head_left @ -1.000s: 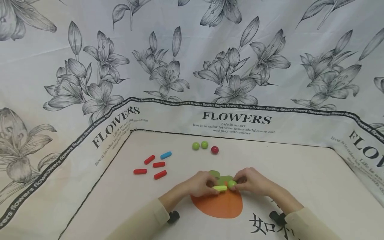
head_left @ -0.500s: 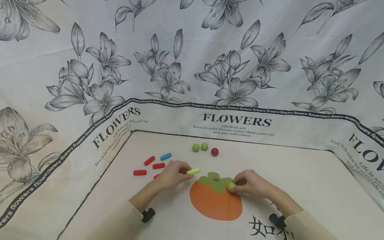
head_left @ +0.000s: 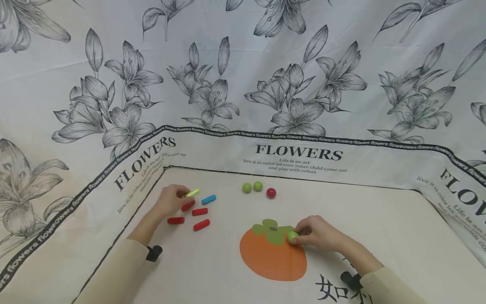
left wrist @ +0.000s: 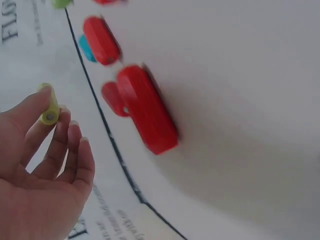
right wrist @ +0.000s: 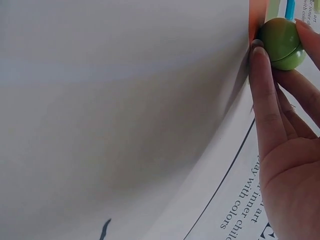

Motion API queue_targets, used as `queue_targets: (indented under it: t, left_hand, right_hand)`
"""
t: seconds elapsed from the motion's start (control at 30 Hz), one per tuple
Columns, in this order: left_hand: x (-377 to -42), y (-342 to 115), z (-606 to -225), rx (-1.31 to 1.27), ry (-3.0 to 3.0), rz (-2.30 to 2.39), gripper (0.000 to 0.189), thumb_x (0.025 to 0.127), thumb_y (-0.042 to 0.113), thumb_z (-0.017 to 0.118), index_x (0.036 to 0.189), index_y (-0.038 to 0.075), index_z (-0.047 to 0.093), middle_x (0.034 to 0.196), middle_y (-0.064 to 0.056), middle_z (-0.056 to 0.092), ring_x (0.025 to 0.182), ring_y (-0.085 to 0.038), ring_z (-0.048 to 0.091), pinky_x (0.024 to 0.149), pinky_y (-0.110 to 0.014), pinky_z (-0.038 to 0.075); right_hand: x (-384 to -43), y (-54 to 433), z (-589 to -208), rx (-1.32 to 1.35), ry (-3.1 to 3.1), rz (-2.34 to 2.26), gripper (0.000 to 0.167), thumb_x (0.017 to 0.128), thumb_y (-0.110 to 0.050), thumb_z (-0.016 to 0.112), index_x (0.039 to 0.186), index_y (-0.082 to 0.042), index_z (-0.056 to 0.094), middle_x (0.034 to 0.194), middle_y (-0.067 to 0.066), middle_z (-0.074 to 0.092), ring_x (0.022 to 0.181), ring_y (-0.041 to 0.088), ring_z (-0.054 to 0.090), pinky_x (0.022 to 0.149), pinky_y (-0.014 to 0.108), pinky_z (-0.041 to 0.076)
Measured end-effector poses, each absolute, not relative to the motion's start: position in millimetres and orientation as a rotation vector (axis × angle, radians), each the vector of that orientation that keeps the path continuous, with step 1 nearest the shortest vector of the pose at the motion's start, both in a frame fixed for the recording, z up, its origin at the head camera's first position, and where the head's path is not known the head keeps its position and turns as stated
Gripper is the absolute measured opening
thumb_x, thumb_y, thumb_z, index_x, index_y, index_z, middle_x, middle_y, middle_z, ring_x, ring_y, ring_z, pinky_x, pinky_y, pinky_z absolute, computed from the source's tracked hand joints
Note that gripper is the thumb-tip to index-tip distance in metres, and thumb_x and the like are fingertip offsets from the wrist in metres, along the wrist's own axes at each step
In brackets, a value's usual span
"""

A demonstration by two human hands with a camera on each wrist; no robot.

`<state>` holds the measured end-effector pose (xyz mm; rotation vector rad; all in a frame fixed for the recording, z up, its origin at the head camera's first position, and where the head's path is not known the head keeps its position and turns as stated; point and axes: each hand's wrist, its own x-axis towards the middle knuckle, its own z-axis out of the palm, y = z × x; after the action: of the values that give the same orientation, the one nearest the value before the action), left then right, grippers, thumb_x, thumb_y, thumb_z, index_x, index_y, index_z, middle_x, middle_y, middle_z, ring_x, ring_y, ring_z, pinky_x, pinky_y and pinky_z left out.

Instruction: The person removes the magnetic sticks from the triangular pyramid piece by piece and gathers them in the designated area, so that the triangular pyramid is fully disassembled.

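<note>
Between thumb and fingertips, my left hand (head_left: 171, 200) pinches a yellow rod-shaped bead (head_left: 193, 193) at the table's left. In the left wrist view the yellow bead (left wrist: 50, 111) shows a dark spot in its end. Just below it lies a red rod-shaped bead (head_left: 187, 205), partly covered by the hand. Several more red rod-shaped beads (head_left: 199, 212) and one blue rod-shaped bead (head_left: 209, 199) are close by. Over the printed persimmon's right edge, my right hand (head_left: 317, 231) holds a round green bead (head_left: 292, 237) by thumb and fingers; its seam shows in the right wrist view.
Two round green beads (head_left: 247, 187) and a dark red round bead (head_left: 271, 193) stand at the back of the table. The cloth bears a printed orange persimmon (head_left: 271, 257) and black characters (head_left: 330, 289). Flower-printed fabric (head_left: 296, 114) rises behind and at both sides.
My left hand has carried the yellow bead from beside the green bead leftward and back to the red and blue ones. The right hand stays almost in place, still holding the green bead.
</note>
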<state>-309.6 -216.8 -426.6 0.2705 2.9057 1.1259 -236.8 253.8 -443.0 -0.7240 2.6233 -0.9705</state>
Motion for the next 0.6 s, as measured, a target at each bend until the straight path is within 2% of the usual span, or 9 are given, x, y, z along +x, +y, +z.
queue_targets:
  t: [0.3,0.6]
  left_hand:
    - [-338.6,-232.5,-437.6,0.056,2.915,0.996,0.035,0.094,0.018,0.073,0.119,-0.005,0.068,0.117,-0.022,0.064,0.107,-0.035,0.057,0.092,-0.049,0.049]
    - [-345.4,-231.5,-446.5,-0.063,2.825,0.948,0.038,0.093,0.017,0.074,0.123,-0.004,0.066,0.126,-0.026,0.059,0.113,-0.039,0.056,0.097,-0.051,0.048]
  right_hand:
    - [-234.5,250.0,-440.2,-0.728,2.63,-0.957,0.016,0.089,-0.03,0.08,0.095,-0.015,0.079,0.082,-0.008,0.071,0.076,0.012,0.06,0.068,0.025,0.052]
    - [-231.4,250.6,-439.5,-0.716,2.641,-0.955,0.02,0.089,-0.029,0.08,0.097,-0.012,0.079,0.084,-0.008,0.071,0.076,0.012,0.062,0.068,0.025,0.053]
